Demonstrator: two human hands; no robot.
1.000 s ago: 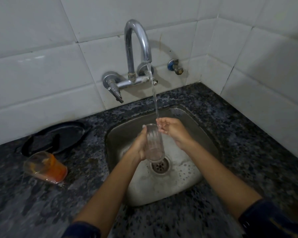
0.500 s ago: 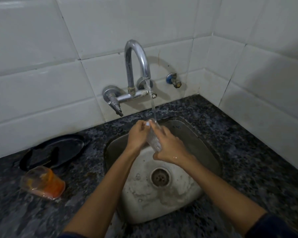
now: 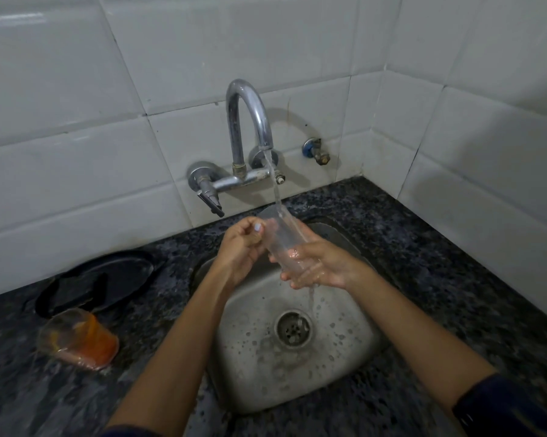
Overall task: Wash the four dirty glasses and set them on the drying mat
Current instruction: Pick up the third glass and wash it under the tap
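A clear glass (image 3: 281, 236) is tilted over the steel sink (image 3: 344, 357), its mouth pointing up and back into the water stream from the tap (image 3: 248, 121). My right hand (image 3: 324, 268) wraps its fingers round the glass's lower end, and water runs off that hand toward the drain. My left hand (image 3: 239, 246) has curled fingers at the glass's upper part, thumb against the rim. A dirty glass with orange residue (image 3: 80, 340) lies on its side on the counter at the left. No drying mat is in view.
A black plate (image 3: 98, 279) sits on the dark granite counter (image 3: 439, 263) behind the orange glass. White tiled walls close the back and right sides. A small valve (image 3: 316, 151) sticks out of the wall right of the tap. The lever handle (image 3: 209, 200) points down-left.
The glass was upright low over the drain in my left hand. It has come up under the spout and tilted, and my right hand now holds its base.
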